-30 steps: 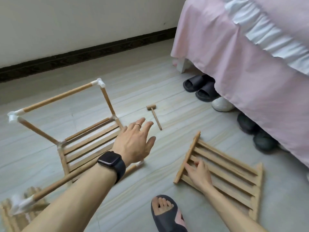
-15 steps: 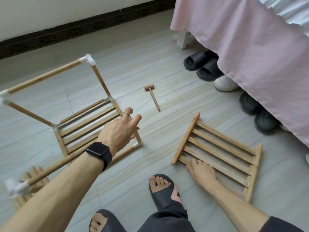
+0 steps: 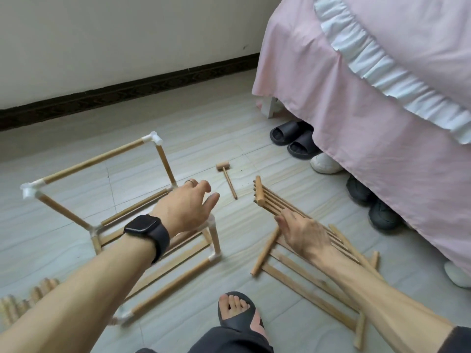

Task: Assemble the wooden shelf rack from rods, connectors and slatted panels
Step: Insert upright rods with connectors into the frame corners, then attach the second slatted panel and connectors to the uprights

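Your left hand (image 3: 188,207) hovers over the part-built rack frame (image 3: 94,161) at left, fingers spread and holding nothing. Your right hand (image 3: 302,235) grips a slatted panel (image 3: 270,203) at right, its far end raised off a second panel (image 3: 263,253) (flat on the floor). A mallet (image 3: 226,178) lies between frame and panels

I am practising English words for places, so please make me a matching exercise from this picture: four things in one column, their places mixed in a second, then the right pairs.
Things
1. mallet
2. smartwatch
3. black slippers
4. raised slatted panel

Places
A. in the grip of the right hand
B. on the left wrist
C. lying on the floor, untouched
D. at the hem of the pink bed skirt

Pairs: 1-C, 2-B, 3-D, 4-A
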Demonstrator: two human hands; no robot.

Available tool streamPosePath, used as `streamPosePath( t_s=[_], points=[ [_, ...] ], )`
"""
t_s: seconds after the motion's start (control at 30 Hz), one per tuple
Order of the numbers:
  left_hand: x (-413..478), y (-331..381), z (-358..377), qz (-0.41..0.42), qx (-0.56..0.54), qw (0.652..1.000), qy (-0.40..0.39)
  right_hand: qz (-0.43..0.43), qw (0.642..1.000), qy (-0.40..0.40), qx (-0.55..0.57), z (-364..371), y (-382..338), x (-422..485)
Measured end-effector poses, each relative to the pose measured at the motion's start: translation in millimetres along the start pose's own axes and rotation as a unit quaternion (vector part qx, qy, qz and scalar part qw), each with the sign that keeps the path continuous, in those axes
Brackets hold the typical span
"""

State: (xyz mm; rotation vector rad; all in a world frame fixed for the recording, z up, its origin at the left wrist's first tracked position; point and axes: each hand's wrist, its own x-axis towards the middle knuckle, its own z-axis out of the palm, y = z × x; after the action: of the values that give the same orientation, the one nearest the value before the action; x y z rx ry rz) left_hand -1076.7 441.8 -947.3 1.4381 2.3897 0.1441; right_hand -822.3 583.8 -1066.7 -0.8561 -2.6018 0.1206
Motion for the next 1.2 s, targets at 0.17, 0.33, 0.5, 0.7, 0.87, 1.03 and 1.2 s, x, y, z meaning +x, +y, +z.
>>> streamPosePath(
  t_s=[0.17,0.33,0.5,0.7,0.87,1.03,1.2],
  points=[
    [-17,-6,-57,-0.112,-0.383,0.917,-0.012,-0.188,0.975,0.112,0.036,-39,-65,52],
    [-54,-20,-74,-0.209,-0.486,0.837,0.141,-0.302,0.938,0.171,0.008,-51,-160,97],
    [-98,-74,-78,-0.249,-0.464,0.807,0.268,-0.393,0.905,0.155,0.036,-50,-221,117],
    [-145,-115,-65,-0.239,-0.479,0.755,0.38,-0.416,0.897,0.127,0.083,-45,-264,119],
    [-180,-155,-55,-0.25,-0.491,0.716,0.429,-0.342,0.921,0.143,0.119,-58,-242,130],
    [-204,-183,-39,-0.262,-0.507,0.694,0.438,0.02,0.961,-0.04,0.272,-70,-199,160],
    [-207,-181,-24,-0.245,-0.555,0.673,0.423,0.199,0.771,-0.321,0.513,-58,-184,161]
  ],
)
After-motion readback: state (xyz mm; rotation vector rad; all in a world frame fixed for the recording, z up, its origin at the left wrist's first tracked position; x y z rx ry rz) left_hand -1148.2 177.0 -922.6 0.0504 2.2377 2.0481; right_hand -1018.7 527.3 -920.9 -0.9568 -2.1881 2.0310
